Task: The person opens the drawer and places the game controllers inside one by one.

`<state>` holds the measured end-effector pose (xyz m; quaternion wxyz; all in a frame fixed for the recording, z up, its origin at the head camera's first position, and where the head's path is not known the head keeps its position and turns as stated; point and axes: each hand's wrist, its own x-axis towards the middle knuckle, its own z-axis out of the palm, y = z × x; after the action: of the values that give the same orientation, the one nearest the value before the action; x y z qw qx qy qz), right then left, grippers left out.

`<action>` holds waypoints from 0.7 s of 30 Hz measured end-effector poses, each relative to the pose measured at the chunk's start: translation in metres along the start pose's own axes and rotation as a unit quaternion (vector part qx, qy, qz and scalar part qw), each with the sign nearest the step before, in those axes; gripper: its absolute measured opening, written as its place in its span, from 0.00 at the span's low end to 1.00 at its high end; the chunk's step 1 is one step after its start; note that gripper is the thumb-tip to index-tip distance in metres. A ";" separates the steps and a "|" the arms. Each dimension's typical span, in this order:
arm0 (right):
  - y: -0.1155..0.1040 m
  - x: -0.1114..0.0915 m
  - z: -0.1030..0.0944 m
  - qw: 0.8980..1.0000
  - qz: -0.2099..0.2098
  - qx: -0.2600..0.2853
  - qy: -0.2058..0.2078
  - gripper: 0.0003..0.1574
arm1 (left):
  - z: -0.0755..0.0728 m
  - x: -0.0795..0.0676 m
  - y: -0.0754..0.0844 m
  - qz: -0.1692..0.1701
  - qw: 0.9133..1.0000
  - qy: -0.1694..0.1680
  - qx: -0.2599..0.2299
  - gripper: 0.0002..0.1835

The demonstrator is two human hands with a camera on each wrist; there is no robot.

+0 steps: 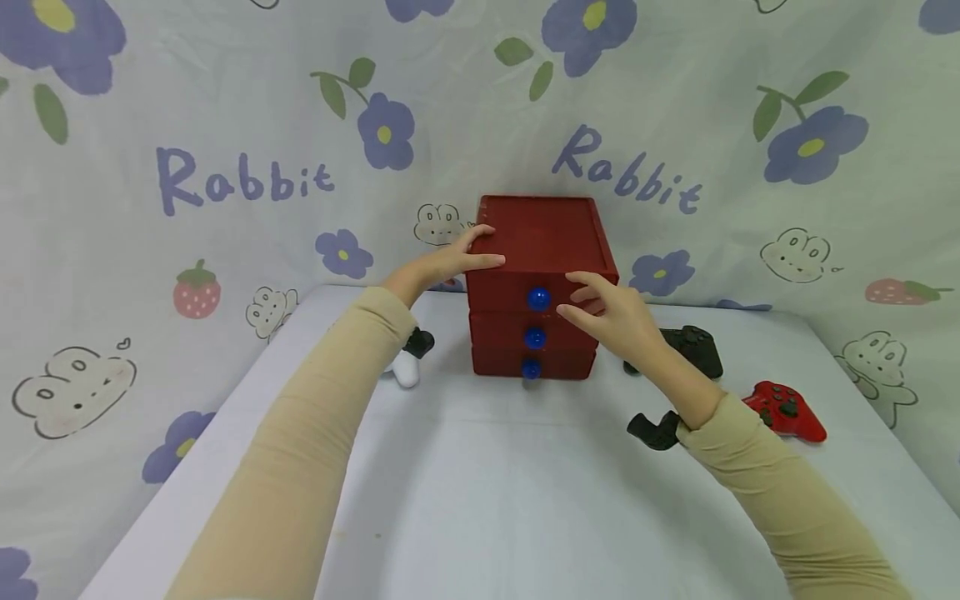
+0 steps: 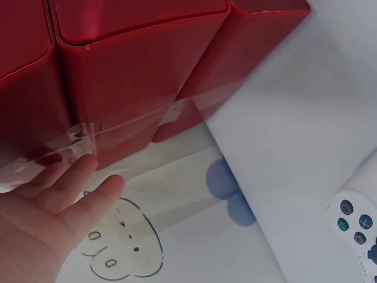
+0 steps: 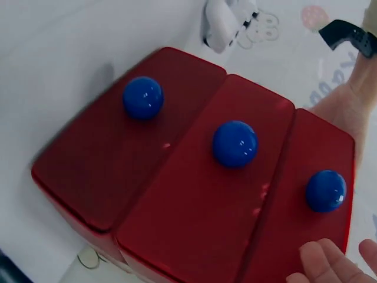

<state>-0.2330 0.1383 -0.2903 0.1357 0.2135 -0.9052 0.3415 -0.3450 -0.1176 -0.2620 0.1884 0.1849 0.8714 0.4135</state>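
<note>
A red cabinet (image 1: 543,233) with three stacked drawers stands against the backdrop, its drawers closed. Each drawer front has a round blue knob; the top knob (image 1: 538,298) lies closest to my right hand. My left hand (image 1: 448,262) rests at the upper left edge of the cabinet, fingers spread; in the left wrist view its fingers (image 2: 73,183) are beside the cabinet's side wall and some clear tape (image 2: 82,144). At the front right corner, my right hand (image 1: 618,318) has its thumb and fingers parted around nothing. The right wrist view shows its fingertips (image 3: 318,256) near the top drawer front.
On the white table (image 1: 480,492), a white game controller (image 1: 406,369) lies left of the cabinet, partly hidden by my left arm. To the right are a black controller (image 1: 701,350) and a red controller (image 1: 798,414). A patterned cloth (image 1: 247,100) hangs behind.
</note>
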 end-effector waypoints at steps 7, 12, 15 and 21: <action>0.007 0.005 0.017 0.999 0.001 0.042 0.017 0.28 | 0.003 0.001 -0.001 0.003 1.000 0.008 -0.009 0.38; 0.008 0.009 0.026 0.998 -0.003 0.056 0.024 0.26 | 0.004 0.002 -0.001 0.011 1.000 0.014 -0.005 0.38; 0.009 0.012 0.032 0.998 -0.004 0.060 0.026 0.25 | 0.005 0.002 -0.001 0.015 1.000 0.017 -0.005 0.38; 0.011 0.018 0.041 0.998 -0.013 0.059 0.035 0.23 | 0.004 0.002 -0.001 0.016 1.000 0.019 -0.006 0.38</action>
<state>-0.2580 0.1130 -0.3193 0.1590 0.2204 -0.8754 0.3998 -0.3450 -0.1139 -0.2655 0.1661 0.1899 0.8692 0.4252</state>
